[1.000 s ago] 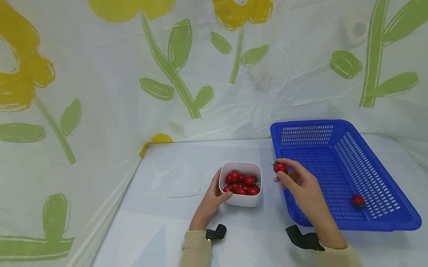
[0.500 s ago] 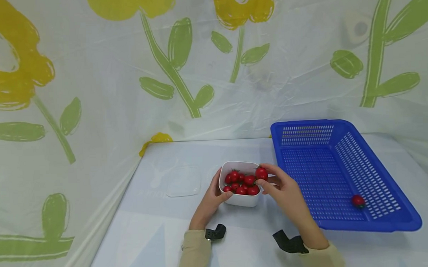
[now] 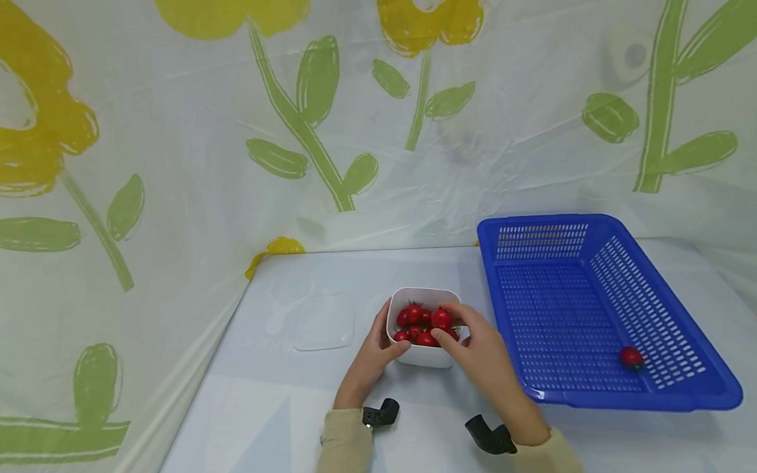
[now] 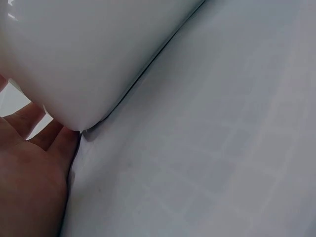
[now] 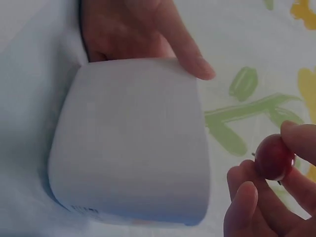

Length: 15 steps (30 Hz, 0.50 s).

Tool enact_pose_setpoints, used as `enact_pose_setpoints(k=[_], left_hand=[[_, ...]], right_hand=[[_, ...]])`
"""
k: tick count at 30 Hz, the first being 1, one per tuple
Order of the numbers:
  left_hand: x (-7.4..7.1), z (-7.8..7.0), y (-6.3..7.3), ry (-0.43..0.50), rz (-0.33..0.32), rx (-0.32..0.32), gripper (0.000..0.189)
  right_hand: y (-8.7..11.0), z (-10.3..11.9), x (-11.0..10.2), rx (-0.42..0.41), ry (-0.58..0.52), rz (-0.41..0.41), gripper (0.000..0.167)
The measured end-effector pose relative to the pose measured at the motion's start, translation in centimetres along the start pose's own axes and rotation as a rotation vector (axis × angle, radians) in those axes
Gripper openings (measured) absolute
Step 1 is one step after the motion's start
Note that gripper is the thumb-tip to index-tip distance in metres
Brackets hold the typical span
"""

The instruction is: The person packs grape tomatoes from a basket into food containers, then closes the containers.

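A small white square tub (image 3: pixel 425 357) stands mid-table, holding several red cherry tomatoes (image 3: pixel 414 316). My left hand (image 3: pixel 371 354) grips the tub's left side, its thumb over the front rim. In the left wrist view, its fingers lie against the tub's white wall (image 4: pixel 98 59). Above the right part of the tub's opening, my right hand (image 3: pixel 476 341) pinches one cherry tomato (image 3: pixel 441 319) between thumb and fingers. The right wrist view shows this pinched tomato (image 5: pixel 274 157) level with the rim, with the left thumb (image 5: pixel 197 66) over the tub's far edge.
A blue perforated plastic basket (image 3: pixel 634 400) sits on the right, with one cherry tomato (image 3: pixel 631 358) in its near right part. A clear flat lid (image 3: pixel 324 323) lies on the table left of the tub. A flower-printed curtain (image 3: pixel 514 169) hangs behind the table.
My right hand has moved left from the blue basket's edge to over the tub, carrying the pinched cherry tomato. My left hand and the tub have stayed in place.
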<state>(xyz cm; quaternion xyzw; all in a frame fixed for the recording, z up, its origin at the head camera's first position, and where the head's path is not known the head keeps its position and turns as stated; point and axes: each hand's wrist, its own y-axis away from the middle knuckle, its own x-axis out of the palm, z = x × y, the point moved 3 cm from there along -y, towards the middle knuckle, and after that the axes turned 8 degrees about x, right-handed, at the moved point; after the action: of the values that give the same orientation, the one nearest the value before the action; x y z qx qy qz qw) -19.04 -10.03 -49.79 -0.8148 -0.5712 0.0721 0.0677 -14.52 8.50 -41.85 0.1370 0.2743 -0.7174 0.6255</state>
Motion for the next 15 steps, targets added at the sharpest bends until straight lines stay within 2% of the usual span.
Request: enact_pose_setpoints(k=[4, 7, 10, 15], left_hand=[[0.3, -1.1, 0.3, -0.018, 0.005, 0.001, 0.073], [0.4, -1.3, 0.4, -0.02, 0.006, 0.0, 0.073], [0.4, -1.5, 0.4, -0.024, 0.005, 0.005, 0.073], [0.3, -1.6, 0.4, -0.021, 0.003, 0.006, 0.073]], right_hand=[[0.2, -0.3, 0.9, -0.025, 0.091, -0.025, 0.046], [0.2, -0.7, 1.4, -0.02, 0.161, -0.034, 0.047], [0.3, -1.0, 1.9, -0.023, 0.182, -0.042, 0.046], [0.2, -1.2, 2.2, -0.077, 0.196, -0.077, 0.046]])
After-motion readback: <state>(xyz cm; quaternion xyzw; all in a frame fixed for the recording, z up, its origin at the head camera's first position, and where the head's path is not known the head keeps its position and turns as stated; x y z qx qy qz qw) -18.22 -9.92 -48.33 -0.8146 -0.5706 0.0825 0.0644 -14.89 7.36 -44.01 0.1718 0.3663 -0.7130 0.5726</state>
